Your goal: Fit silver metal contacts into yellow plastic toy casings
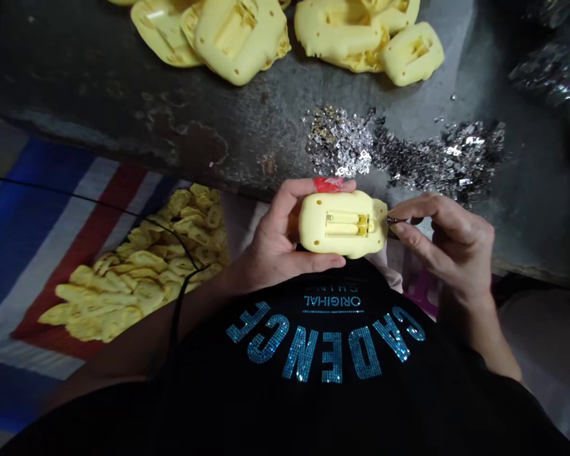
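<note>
My left hand (278,234) grips a yellow plastic shell (313,225) by its rounded end, thumb along the near edge and fingers along the far one. Red tape (329,184) wraps one of its fingers. The shell's battery compartment (346,223) faces up, with metal contacts at its ends. At the shell's narrow right end, my right hand (449,244) pinches a small dark metal piece (395,220) between thumb and forefinger. That piece touches or nearly touches the shell's edge; its exact shape is hard to make out.
Small shiny metal contacts lie in a silver pile (339,142) and a darker pile (441,158) on the grey metal table (123,120). More yellow shells (240,44) rest at the back. Lower left, a heap of yellow parts (142,272) lies on a striped sheet (52,209), crossed by a black cable (185,285).
</note>
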`<state>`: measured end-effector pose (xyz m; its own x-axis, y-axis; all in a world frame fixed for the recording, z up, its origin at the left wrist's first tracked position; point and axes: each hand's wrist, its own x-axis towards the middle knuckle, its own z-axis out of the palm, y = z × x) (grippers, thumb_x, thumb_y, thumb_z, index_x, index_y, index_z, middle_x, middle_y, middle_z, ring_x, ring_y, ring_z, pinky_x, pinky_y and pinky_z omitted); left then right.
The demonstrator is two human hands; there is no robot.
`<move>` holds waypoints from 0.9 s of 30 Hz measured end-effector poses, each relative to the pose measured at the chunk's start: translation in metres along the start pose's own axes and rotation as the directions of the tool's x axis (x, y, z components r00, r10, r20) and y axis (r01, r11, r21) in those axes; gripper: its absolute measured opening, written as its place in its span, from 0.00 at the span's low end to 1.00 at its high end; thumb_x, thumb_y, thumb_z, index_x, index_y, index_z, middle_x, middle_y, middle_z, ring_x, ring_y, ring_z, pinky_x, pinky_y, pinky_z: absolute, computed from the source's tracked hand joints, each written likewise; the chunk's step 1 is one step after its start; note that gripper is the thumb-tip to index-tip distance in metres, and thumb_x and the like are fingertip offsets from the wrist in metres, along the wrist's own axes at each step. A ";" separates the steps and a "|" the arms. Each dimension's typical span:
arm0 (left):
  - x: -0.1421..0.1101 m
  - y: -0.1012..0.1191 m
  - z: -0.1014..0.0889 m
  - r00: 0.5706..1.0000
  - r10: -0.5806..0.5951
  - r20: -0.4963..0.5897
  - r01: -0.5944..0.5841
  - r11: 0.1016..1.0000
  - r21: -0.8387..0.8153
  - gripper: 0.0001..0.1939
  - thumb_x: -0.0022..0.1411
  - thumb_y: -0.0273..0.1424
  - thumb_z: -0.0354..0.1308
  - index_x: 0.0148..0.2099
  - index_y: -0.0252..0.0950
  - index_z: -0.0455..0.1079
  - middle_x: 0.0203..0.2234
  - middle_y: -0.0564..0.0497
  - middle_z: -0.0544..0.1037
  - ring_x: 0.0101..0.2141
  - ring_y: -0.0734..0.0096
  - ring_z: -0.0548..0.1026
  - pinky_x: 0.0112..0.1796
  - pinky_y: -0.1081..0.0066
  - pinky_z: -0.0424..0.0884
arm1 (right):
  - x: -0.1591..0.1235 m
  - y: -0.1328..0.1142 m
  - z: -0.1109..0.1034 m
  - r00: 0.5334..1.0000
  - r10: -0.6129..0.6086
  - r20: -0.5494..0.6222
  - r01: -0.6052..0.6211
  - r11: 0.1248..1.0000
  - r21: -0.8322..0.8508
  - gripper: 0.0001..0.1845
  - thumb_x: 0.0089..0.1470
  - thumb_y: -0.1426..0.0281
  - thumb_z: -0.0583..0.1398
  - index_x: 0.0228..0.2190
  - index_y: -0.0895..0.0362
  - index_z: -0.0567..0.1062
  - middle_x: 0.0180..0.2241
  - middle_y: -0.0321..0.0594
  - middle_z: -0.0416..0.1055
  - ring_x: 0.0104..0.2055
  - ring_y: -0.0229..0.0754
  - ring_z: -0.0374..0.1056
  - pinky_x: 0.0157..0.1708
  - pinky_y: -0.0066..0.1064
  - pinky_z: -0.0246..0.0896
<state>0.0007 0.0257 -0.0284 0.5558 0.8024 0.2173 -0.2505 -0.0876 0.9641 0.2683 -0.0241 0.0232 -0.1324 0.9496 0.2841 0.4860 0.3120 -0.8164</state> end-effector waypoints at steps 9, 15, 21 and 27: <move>-0.007 0.005 0.008 0.992 0.124 0.015 -0.125 0.992 0.023 0.46 0.59 0.23 0.78 0.73 0.43 0.63 0.73 0.42 0.71 0.72 0.48 0.71 0.70 0.53 0.73 | 0.005 -0.016 0.001 0.997 -0.035 0.071 0.030 0.997 0.071 0.03 0.65 0.70 0.70 0.41 0.51 0.84 0.37 0.37 0.83 0.39 0.43 0.79 0.42 0.38 0.75; -0.008 0.010 0.011 0.996 0.094 -0.001 -0.094 0.994 0.049 0.45 0.57 0.24 0.79 0.71 0.45 0.65 0.72 0.45 0.74 0.71 0.45 0.73 0.67 0.53 0.78 | 0.002 -0.024 0.000 0.989 -0.135 0.054 0.139 0.986 -0.086 0.04 0.67 0.70 0.69 0.43 0.50 0.85 0.38 0.39 0.83 0.41 0.45 0.80 0.43 0.41 0.77; -0.011 0.012 0.017 0.990 0.142 -0.018 -0.140 0.986 0.088 0.46 0.58 0.25 0.80 0.73 0.42 0.63 0.72 0.44 0.72 0.70 0.46 0.73 0.65 0.55 0.79 | -0.004 -0.031 0.000 0.985 -0.149 0.086 0.163 0.968 -0.190 0.06 0.67 0.70 0.68 0.45 0.48 0.84 0.39 0.39 0.83 0.40 0.45 0.79 0.43 0.39 0.78; -0.012 0.013 0.019 0.982 0.191 -0.013 -0.187 0.971 0.150 0.47 0.58 0.27 0.80 0.73 0.39 0.62 0.72 0.38 0.72 0.70 0.43 0.73 0.64 0.54 0.81 | -0.005 -0.033 0.001 0.977 -0.179 0.112 0.201 0.952 -0.232 0.09 0.66 0.74 0.68 0.46 0.49 0.83 0.39 0.39 0.83 0.39 0.45 0.78 0.43 0.39 0.77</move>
<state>0.0064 0.0040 -0.0157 0.4876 0.7785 0.3952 -0.2283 -0.3232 0.9184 0.2521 -0.0389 0.0486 -0.3135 0.8755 0.3677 0.6361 0.4811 -0.6033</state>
